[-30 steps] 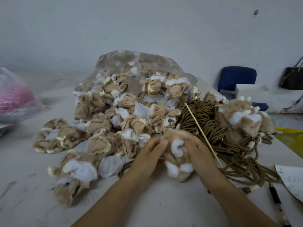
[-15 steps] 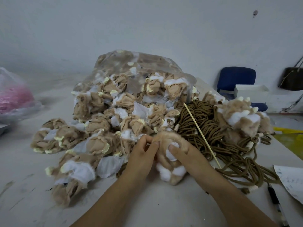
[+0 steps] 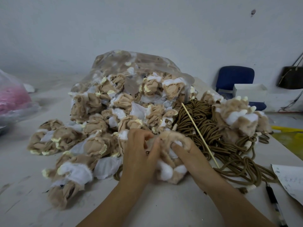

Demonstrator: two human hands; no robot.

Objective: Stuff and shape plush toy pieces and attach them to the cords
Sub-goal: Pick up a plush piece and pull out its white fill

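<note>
The left grip pinches the edge of a piece; the right grip holds it, thumb in the white filling. The piece lies on the table at 6 o'clock, with the cords at 2 o'clock. Too hard a push may squeeze the filling out.

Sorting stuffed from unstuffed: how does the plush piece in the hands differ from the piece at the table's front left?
The held plush piece looks plump; the front-left piece lies limp and crumpled. The held plush piece shows fuzzy fur with fluffy white tufts; the front-left piece shows smoother cloth. The left hand and right hand grip the held plush piece; the front-left piece lies untouched on the table. Both are tan and white.
</note>
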